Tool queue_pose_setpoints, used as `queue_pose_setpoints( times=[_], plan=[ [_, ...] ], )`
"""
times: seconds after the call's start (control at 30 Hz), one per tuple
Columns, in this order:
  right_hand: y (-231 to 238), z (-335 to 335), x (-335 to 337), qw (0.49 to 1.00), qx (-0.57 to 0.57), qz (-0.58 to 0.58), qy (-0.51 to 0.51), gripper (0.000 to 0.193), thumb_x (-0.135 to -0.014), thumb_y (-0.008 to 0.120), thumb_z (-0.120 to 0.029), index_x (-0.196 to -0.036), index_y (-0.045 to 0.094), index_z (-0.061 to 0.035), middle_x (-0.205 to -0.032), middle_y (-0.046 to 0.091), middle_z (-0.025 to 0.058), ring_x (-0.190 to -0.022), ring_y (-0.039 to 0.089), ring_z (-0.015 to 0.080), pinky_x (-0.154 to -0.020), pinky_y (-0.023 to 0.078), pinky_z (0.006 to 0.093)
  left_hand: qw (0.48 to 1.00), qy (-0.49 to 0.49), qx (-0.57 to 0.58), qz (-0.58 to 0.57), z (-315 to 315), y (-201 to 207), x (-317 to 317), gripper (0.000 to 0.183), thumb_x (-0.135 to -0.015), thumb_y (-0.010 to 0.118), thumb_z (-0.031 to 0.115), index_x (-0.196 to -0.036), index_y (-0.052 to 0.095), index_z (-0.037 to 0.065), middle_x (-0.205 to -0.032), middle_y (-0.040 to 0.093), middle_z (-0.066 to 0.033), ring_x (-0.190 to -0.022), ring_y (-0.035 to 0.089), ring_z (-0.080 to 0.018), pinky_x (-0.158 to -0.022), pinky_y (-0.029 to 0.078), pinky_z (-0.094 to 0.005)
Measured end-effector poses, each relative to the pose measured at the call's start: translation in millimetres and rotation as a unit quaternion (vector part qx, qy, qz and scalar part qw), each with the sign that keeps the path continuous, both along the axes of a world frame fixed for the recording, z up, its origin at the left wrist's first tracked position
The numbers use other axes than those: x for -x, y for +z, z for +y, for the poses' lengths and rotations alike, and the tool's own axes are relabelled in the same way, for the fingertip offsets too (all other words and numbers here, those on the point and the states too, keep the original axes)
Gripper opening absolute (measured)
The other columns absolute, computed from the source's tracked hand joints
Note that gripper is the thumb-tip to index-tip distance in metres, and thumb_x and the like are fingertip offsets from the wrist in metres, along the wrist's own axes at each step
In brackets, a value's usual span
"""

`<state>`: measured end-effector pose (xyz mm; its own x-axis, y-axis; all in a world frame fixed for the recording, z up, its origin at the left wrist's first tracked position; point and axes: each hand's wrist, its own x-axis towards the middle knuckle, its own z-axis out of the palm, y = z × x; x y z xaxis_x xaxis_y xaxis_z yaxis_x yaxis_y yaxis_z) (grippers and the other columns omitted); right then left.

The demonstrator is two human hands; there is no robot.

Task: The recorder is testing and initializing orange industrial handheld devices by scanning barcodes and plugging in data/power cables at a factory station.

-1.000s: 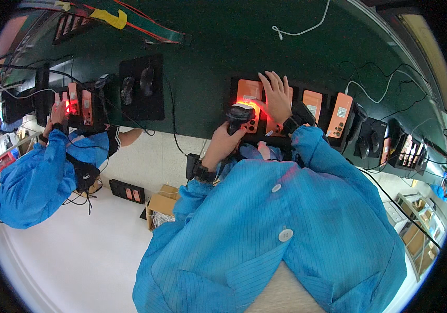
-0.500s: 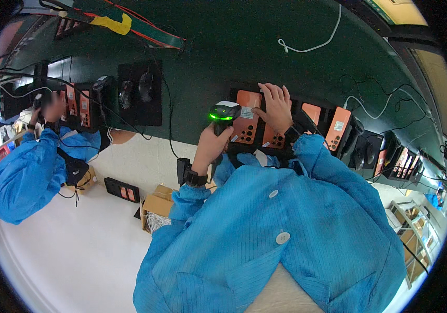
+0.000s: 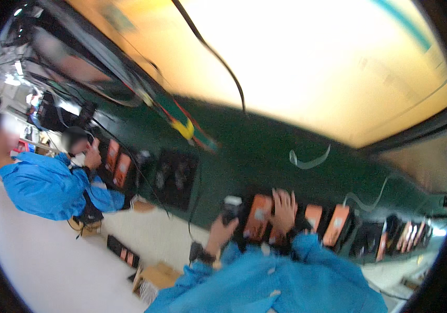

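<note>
My left hand (image 3: 218, 237) is closed around the handle of a dark barcode scanner (image 3: 231, 207) with a pale top, held just left of an orange phone (image 3: 257, 219). That phone has a pale label on its back and lies in a dark tray. Over its right edge and the neighbouring phone rests my right hand (image 3: 284, 211), fingers spread upward; whether it presses on either is blurred. Further right in the row are an orange phone (image 3: 313, 218) and another longer one (image 3: 336, 225).
A dark mat (image 3: 176, 180) with two mice lies left on the green bench (image 3: 228, 151). A white cable (image 3: 309, 159) curls behind my hands. A co-worker in a blue smock (image 3: 46, 185) handles something at far left. A cardboard box (image 3: 161, 274) stands on the floor.
The view has tilted upward, bringing a bright panel into the top and my hands lower in the picture. The scanner's green glow no longer shows. Both hands keep nearly the same places beside the phones.
</note>
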<state>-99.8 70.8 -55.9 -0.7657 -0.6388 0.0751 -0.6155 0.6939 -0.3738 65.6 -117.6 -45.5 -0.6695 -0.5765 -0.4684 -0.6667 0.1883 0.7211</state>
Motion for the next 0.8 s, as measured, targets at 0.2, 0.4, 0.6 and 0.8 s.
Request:
queue_pose_setpoints(
  times=[0.2,0.4,0.6,0.8],
  plan=[
    [-1.5,1.5,-0.3,0.998,-0.010,-0.042,0.036,0.087,-0.067,0.077,-0.043,-0.135,0.038,-0.0037,-0.129,0.041,0.0133,-0.126,0.035,0.0316,-0.111,0.015,0.0547,0.996,-0.043,-0.079,0.027,3.2,34.7,18.2,0.051,-0.081,0.066,0.037,-0.113,0.055,-0.002,-0.080,0.066,-0.0157,-0.066,0.065,-0.0227,-0.063,0.050,-0.0353],
    [-49.8,12.2,20.9,0.992,0.118,-0.026,-0.031,0.063,-0.077,0.071,-0.034,-0.125,0.048,-0.0015,-0.122,0.051,0.0190,-0.116,0.047,0.0367,-0.102,0.032,0.0499,0.998,-0.037,0.040,0.023,-0.2,5.0,21.1,0.062,-0.078,0.067,0.045,-0.115,0.054,-0.003,-0.104,0.061,-0.0309,-0.103,0.059,-0.0418,-0.086,0.047,-0.0463],
    [-34.5,-3.7,104.0,0.911,0.247,-0.178,-0.280,0.073,-0.077,0.073,-0.023,-0.132,0.035,0.0045,-0.125,0.040,0.0279,-0.109,0.046,0.0396,-0.092,0.042,0.0436,0.991,-0.006,0.079,0.106,-42.9,-69.8,32.5,0.047,-0.082,0.066,0.036,-0.106,0.057,-0.004,-0.091,0.064,-0.0220,-0.089,0.062,-0.0352,-0.076,0.048,-0.0424],
    [-92.7,16.5,172.1,0.960,0.083,-0.170,-0.208,0.053,-0.077,0.069,-0.023,-0.124,0.052,-0.0055,-0.122,0.044,0.0306,-0.110,0.044,0.0428,-0.098,0.039,0.0445,0.915,-0.022,0.354,0.194,18.9,-35.1,60.3,0.049,-0.079,0.062,0.019,-0.117,0.043,-0.005,-0.116,0.044,-0.0278,-0.107,0.044,-0.0465,-0.090,0.039,-0.0509]
  ],
)
